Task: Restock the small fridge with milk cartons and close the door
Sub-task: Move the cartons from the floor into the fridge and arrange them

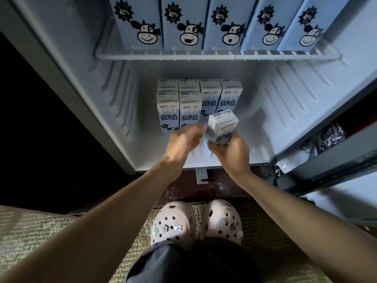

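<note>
Low in the fridge point(98, 103), your right hand point(228, 154) grips the milk carton point(222, 126) by its lower part; the carton leans, top toward the upper left. Your left hand point(184, 139) is just beside it, fingers bent and blurred, so I cannot tell if they touch. The free place lies directly behind, before the back row of cartons point(220, 97)

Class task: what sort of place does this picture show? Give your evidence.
Probably a carpeted room, perhaps a hotel room or home: a small fridge stocked with cartons, carpet underfoot, and clogs.
</note>
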The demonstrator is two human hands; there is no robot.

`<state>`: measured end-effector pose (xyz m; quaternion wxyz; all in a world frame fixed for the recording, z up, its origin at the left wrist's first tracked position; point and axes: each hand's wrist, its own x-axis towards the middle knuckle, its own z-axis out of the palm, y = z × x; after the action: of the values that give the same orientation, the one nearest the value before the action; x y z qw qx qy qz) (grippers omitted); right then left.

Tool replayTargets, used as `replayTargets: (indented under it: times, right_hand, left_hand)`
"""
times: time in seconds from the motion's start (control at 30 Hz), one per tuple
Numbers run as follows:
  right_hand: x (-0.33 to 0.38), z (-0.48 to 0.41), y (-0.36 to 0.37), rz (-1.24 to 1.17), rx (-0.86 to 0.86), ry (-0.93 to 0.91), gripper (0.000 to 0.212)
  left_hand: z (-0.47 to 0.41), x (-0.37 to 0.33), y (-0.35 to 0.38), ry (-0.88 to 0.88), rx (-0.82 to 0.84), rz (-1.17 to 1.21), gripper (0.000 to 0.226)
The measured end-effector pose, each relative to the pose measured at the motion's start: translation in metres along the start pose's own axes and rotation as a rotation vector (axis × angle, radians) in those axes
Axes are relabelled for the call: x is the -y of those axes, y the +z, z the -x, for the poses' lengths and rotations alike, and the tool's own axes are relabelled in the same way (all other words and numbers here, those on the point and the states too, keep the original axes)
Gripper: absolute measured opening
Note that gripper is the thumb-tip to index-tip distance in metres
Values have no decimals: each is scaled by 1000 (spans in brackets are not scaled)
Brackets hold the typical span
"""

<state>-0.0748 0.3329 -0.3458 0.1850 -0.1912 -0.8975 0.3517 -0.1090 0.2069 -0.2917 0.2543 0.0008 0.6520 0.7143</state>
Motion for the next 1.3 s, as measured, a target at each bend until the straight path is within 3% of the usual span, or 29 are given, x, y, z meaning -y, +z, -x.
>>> replayTargets:
  times: [0.13,0.27,0.37,0.57,1.03,1.3]
  right_hand:
    - [4,-16,5,22,68,84,54]
    - [7,-26,11,-51,117,80,59]
    - [10,-31,13,-108,130,103,51]
    - [9,-44,22,-117,137,125,38]
    - [8,-52,37,-104,151,179,37]
    - [17,-23,6,14,132,254,31]
  left_hand:
    - [-18,1,-7,-40,-158,-234,19]
    - [-38,0,-12,-69,-146,-468,16]
    - [-47,-3,-13,-61,-145,-557,14]
    - [-54,0,-14,-89,-131,-584,12]
    - [-59,5,-7,-123,-153,-606,19]
    - [-35,0,-5,-108,-88,-631,21]
